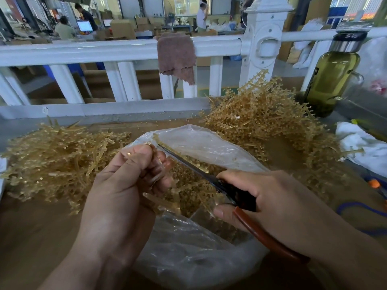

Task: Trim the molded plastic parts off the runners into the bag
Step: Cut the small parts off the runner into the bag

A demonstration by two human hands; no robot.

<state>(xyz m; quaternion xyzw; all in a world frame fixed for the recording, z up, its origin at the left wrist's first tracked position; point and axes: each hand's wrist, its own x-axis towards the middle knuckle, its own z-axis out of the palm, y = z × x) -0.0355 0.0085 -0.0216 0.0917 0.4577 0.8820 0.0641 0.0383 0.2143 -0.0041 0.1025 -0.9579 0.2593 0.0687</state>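
The left hand (pixel 129 185) is curled round a thin translucent amber plastic runner (pixel 156 138), pinching it between thumb and fingertips so that its toothed upper end sticks out toward twelve o'clock. The right hand (pixel 272 201) is clamped on the red-brown handle of a pair of dark-bladed scissors (pixel 209 177). Their blade points toward ten o'clock and its tip meets the runner just above the left fingers. Whether the blades are parted I cannot tell.

Both hands work over the mouth of a clear plastic bag (pixel 199 141) on the brown worktop (pixel 41 227), and the small amber cut parts (pixel 188 185) lie heaped inside it.

The runner looks very light, springy and slick, with brittle little branches. It should be held close to the cut, firmly but not bent, or it may flex away from the blade and flick parts outside the bag. The bag is limp film and will not hold its mouth open by itself.

At nine o'clock from the bag lies a flat heap of stripped amber runners (pixel 58 160). At one o'clock stands a bristly mound of untrimmed amber runners (pixel 261 118), likely to snag on each other when one is pulled free. Beyond it, at two o'clock, stands an olive-green glass bottle (pixel 333 80).
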